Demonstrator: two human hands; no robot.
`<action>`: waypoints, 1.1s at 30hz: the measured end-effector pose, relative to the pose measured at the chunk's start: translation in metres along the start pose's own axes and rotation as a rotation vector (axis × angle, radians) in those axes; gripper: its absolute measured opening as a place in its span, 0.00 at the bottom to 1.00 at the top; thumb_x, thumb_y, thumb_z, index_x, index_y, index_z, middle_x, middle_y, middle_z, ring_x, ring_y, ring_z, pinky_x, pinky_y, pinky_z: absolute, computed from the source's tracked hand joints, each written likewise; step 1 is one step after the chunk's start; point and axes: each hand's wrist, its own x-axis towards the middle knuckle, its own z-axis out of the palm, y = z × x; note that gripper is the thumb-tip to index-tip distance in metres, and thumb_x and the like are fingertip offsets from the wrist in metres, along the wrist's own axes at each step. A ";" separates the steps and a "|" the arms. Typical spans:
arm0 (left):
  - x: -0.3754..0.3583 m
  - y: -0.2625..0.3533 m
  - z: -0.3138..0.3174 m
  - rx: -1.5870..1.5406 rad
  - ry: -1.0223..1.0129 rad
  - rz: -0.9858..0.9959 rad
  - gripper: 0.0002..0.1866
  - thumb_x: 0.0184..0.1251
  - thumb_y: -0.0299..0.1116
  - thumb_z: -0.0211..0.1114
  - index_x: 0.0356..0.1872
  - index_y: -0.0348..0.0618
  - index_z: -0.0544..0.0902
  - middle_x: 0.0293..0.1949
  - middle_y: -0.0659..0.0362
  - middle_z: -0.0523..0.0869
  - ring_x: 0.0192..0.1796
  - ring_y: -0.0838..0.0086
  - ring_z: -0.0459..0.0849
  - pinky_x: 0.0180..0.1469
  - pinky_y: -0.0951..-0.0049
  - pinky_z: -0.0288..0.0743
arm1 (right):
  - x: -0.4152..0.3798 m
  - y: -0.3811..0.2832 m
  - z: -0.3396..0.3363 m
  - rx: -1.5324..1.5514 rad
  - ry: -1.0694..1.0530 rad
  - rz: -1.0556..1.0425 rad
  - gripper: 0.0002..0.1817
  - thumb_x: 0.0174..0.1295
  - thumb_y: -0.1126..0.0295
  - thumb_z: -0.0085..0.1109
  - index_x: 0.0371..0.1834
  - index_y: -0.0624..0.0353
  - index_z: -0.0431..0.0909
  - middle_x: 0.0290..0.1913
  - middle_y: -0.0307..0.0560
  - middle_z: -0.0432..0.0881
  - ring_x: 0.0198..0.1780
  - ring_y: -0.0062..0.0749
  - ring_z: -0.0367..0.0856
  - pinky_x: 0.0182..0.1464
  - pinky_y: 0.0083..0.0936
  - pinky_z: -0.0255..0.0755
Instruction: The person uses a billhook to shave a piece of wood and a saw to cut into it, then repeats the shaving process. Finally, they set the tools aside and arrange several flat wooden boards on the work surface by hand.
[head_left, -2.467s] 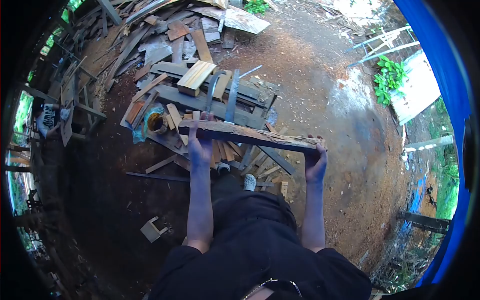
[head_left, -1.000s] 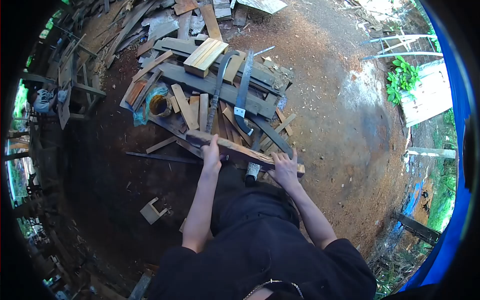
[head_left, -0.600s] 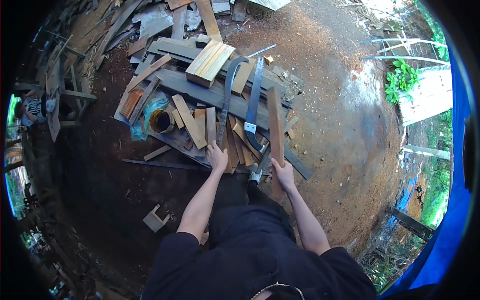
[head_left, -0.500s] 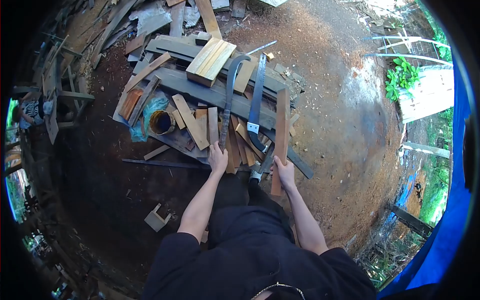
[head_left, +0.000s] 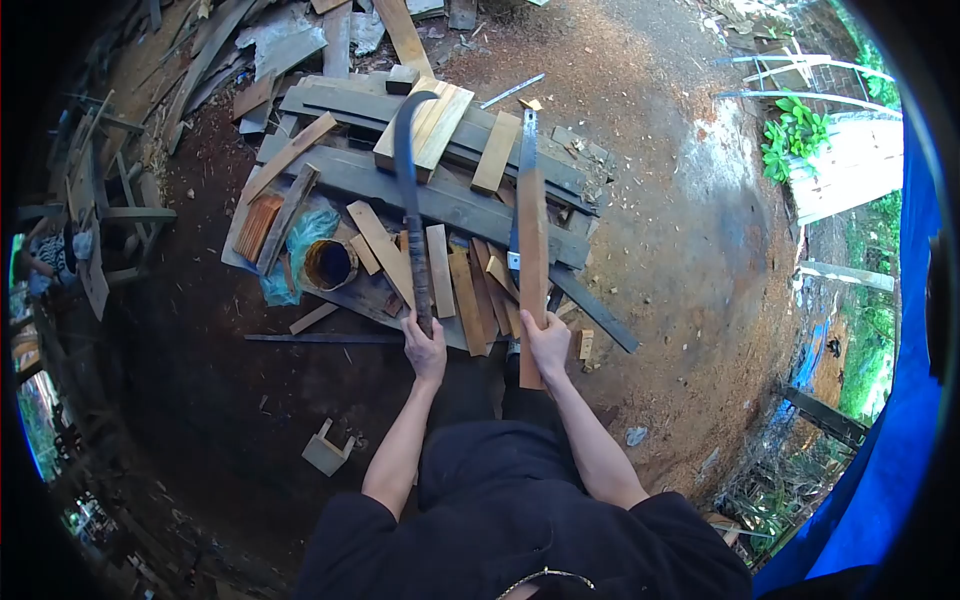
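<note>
Near me, the left hand [head_left: 426, 352] grips a curved blade [head_left: 404, 150] by its handle [head_left: 420, 270], and the right hand [head_left: 549, 347] a wooden bar [head_left: 533, 245] partly hiding a saw [head_left: 528, 150].

No lettering, brand or number can be read on the hooked blade [head_left: 411, 200], the wooden bar [head_left: 533, 240], the saw [head_left: 528, 148] or the round container [head_left: 309, 268]; a dark-marked shirt [head_left: 46, 254] at far left shows too small to decipher.

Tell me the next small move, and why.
Probably ease the curved blade toward the wooden bar: the left hand grips the blade's handle, the right hand holds the bar near its lower end, and blade and bar are apart.
</note>
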 end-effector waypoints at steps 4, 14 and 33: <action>0.038 -0.020 0.002 0.059 0.051 -0.087 0.24 0.67 0.31 0.64 0.61 0.35 0.70 0.45 0.44 0.75 0.46 0.43 0.81 0.44 0.49 0.76 | 0.004 -0.028 0.025 0.010 -0.031 -0.061 0.26 0.63 0.50 0.69 0.35 0.69 0.84 0.25 0.54 0.85 0.28 0.32 0.85 0.33 0.33 0.76; 0.065 -0.054 -0.007 0.403 0.109 0.001 0.24 0.67 0.36 0.66 0.62 0.39 0.72 0.49 0.48 0.76 0.46 0.50 0.82 0.45 0.55 0.76 | 0.057 -0.040 0.122 0.805 -0.435 0.169 0.33 0.77 0.42 0.44 0.40 0.68 0.79 0.27 0.49 0.84 0.23 0.32 0.85 0.27 0.29 0.80; 0.038 0.055 0.038 -0.439 -0.386 -0.364 0.27 0.71 0.24 0.65 0.68 0.26 0.70 0.55 0.46 0.85 0.54 0.69 0.85 0.58 0.70 0.79 | 0.072 0.012 0.067 0.154 0.258 -0.235 0.16 0.64 0.58 0.69 0.36 0.61 0.82 0.27 0.45 0.82 0.27 0.39 0.82 0.33 0.35 0.74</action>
